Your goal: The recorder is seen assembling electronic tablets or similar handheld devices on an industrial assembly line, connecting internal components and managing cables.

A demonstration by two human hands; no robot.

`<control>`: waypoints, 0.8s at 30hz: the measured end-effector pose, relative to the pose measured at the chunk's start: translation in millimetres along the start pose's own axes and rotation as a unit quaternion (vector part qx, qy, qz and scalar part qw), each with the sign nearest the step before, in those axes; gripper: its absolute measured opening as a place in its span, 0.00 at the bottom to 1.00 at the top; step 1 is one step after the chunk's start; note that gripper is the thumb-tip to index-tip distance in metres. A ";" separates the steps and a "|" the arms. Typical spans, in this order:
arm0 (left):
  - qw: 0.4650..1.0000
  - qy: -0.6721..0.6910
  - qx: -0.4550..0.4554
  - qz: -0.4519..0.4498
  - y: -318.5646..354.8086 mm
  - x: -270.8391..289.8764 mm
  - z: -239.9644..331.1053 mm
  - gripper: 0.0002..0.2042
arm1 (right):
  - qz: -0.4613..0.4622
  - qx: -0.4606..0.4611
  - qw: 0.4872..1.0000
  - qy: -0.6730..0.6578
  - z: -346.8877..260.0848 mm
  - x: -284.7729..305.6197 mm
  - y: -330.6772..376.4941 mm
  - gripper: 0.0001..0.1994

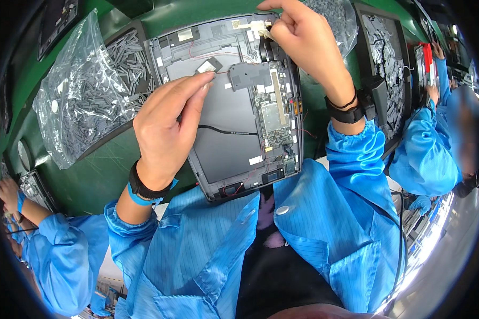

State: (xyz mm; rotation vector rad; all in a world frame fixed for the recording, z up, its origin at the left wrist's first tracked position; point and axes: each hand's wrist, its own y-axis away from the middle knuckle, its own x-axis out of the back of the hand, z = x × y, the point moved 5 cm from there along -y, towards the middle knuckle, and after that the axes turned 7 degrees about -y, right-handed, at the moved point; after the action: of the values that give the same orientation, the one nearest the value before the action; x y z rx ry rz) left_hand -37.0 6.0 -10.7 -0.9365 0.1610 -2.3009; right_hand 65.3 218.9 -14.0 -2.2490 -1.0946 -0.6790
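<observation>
An opened tablet-like device (223,159) lies before me, with its circuit board (271,106) and wiring exposed. Above its upper middle, my left hand (170,117) pinches a small dark rectangular part with a white label (208,66). A thin red wire runs between that part and a flat grey plate (245,76) by the board. At the device's top right corner my right hand (306,40) is curled, its index finger stretched over the edge. Its other fingertips meet a cream tape strip (253,25); what they grip is partly hidden.
On the green table (74,191), a clear plastic bag (64,106) overlaps a tray of small grey strips (127,58) at left. A dark tray (387,80) of silvery pieces stands at right, a bag of dark parts (338,21) behind. Blue-sleeved co-workers (428,151) sit at both sides.
</observation>
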 end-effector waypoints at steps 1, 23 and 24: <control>1.000 0.013 0.010 -0.001 0.4 0.5 -1.5 0.11 | -0.028 -0.079 0.992 -0.092 5.7 -1.1 0.8 0.13; 0.980 0.173 0.058 -0.075 -33.1 -2.7 36.5 0.15 | 0.050 0.054 0.971 -0.226 -53.1 19.4 37.0 0.06; 0.971 0.211 0.074 -0.079 -34.3 -3.7 37.7 0.15 | 0.038 0.050 0.962 -0.267 -54.1 18.1 38.0 0.06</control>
State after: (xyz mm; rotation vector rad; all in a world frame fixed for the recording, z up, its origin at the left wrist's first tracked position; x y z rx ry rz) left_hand -27.7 39.8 26.5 -0.3862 0.0920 -2.5945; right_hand 95.3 173.2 27.4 -2.4335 -1.2388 0.0300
